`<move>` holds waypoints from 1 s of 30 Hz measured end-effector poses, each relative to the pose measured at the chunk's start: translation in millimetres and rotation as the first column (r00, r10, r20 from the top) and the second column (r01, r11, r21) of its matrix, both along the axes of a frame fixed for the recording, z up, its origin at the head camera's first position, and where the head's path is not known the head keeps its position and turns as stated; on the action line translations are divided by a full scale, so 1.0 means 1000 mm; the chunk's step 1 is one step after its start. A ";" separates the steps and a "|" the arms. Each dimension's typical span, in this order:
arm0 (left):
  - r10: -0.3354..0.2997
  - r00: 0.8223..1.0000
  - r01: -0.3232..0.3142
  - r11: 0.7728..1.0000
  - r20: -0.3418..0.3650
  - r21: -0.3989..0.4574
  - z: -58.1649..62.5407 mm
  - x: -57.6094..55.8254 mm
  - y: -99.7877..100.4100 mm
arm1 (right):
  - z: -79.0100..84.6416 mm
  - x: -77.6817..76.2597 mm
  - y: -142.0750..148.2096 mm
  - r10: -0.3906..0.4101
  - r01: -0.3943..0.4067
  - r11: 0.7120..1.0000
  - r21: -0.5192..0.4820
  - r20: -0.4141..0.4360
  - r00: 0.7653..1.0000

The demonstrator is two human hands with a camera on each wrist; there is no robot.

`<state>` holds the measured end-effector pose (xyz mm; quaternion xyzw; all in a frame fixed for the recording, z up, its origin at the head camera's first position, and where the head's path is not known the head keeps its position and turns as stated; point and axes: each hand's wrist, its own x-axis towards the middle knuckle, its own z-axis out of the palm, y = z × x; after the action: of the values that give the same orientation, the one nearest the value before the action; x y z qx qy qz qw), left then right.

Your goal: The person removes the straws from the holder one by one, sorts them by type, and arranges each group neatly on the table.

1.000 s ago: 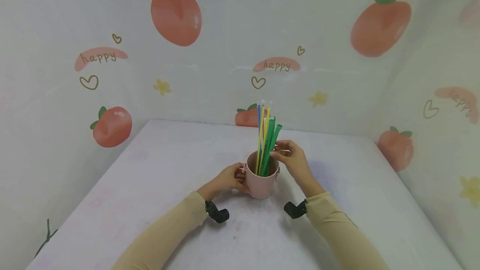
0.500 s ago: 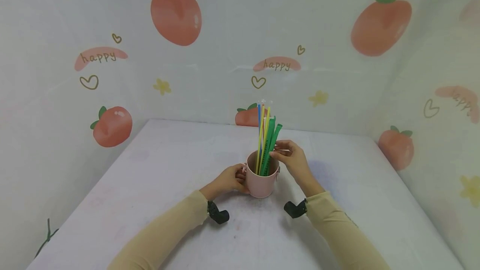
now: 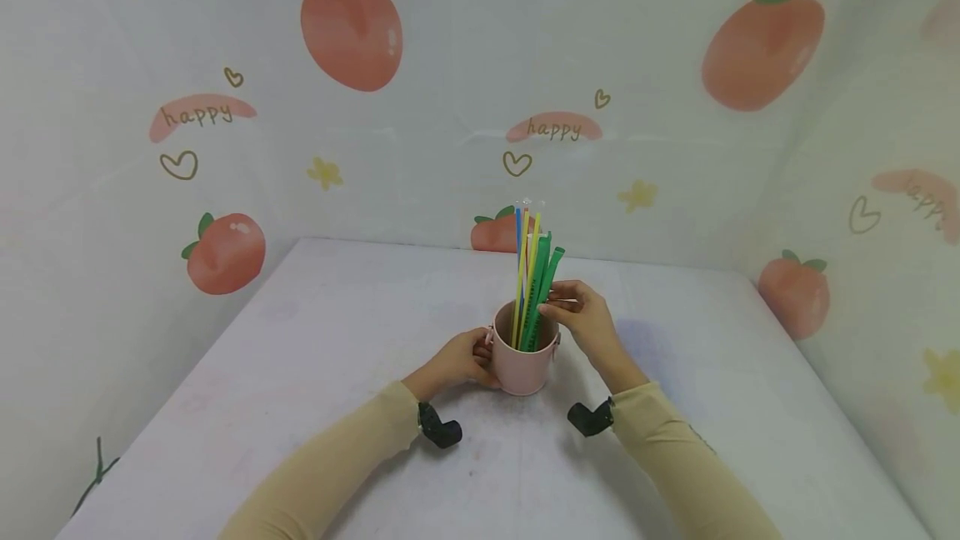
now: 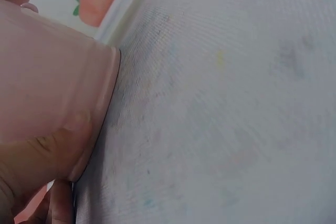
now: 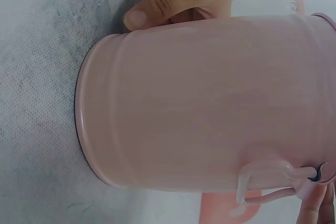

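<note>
A small pink metal bucket (image 3: 521, 373) stands upright on the table, with looped side handles. Several thin yellow and blue straws (image 3: 519, 273) rise out of it, with clear wrapping at their tops. Beside them lean green-wrapped straws (image 3: 553, 267) with printing. My left hand (image 3: 459, 359) holds the bucket's left side, thumb (image 4: 52, 153) in front near the base. My right hand (image 3: 588, 322) is above the right rim, its thumb and fingers pinching the rightmost green-wrapped straw. In the right wrist view, only fingertips (image 5: 315, 208) of that hand show, beyond the side handle (image 5: 268, 179).
The white cloth-covered table (image 3: 360, 315) runs back to a white curtain (image 3: 450, 65) printed with fruit, hearts and words. Black wrist cameras (image 3: 441, 427) sit at both sleeve cuffs. A dark green cord-like piece (image 3: 97, 473) shows at the far left edge.
The hands, bucket and straws stay almost in place. Only a very slight shift to the right shows at the left forearm.
</note>
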<state>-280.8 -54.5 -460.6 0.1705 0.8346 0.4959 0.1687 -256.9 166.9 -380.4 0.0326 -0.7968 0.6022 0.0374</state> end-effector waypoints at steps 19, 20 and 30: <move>0.030 0.999 -0.031 0.997 -0.023 -0.071 0.006 0.005 0.005 | -0.002 -0.002 -0.001 -0.021 0.020 1.000 -0.002 -0.033 0.999; 0.030 0.999 -0.031 0.997 -0.023 -0.071 0.005 0.004 0.005 | -0.002 -0.002 -0.001 -0.022 0.022 1.000 -0.003 -0.032 0.999; 0.005 0.999 -0.006 0.999 -0.038 -0.050 0.004 0.005 0.001 | -0.005 -0.005 -0.004 -0.030 0.030 1.000 -0.002 -0.034 0.999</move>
<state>-275.3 -53.3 -456.4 0.1734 0.8504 0.4718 0.1556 -261.5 162.9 -385.8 0.0308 -0.7959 0.6017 0.0598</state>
